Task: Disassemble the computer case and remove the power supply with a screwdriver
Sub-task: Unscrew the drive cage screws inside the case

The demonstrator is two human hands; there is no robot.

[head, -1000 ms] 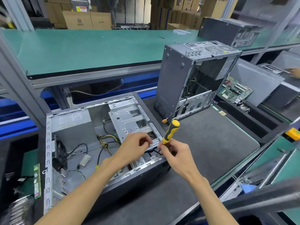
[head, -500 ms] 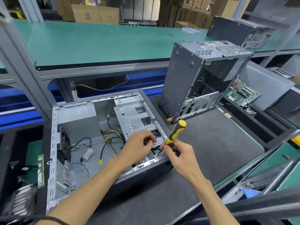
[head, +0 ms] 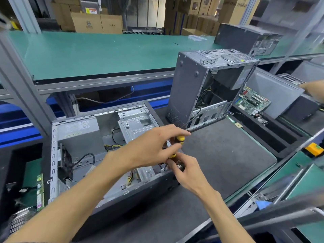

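An open grey computer case (head: 53, 155) lies on its side on the dark mat. Its grey power supply (head: 80, 134) sits in the far left corner, with yellow and black cables trailing from it. A metal drive cage (head: 138, 125) fills the right part of the case. A yellow-and-black screwdriver (head: 179, 138) stands nearly upright, tip down at the case's near right edge. My left hand (head: 154, 146) grips the top of its handle. My right hand (head: 187, 172) pinches the lower handle close to the shaft. The screw under the tip is hidden.
A second case (head: 185, 88) stands upright just behind my hands, and a third case (head: 245, 39) lies on the green shelf. A motherboard (head: 252, 100) lies at right, where another person's hand (head: 313, 92) reaches in. A memory stick (head: 40, 192) lies at left.
My left hand has left the drive cage and closed over the top of the screwdriver handle. My right hand has slid lower on the tool, which now stands more upright.
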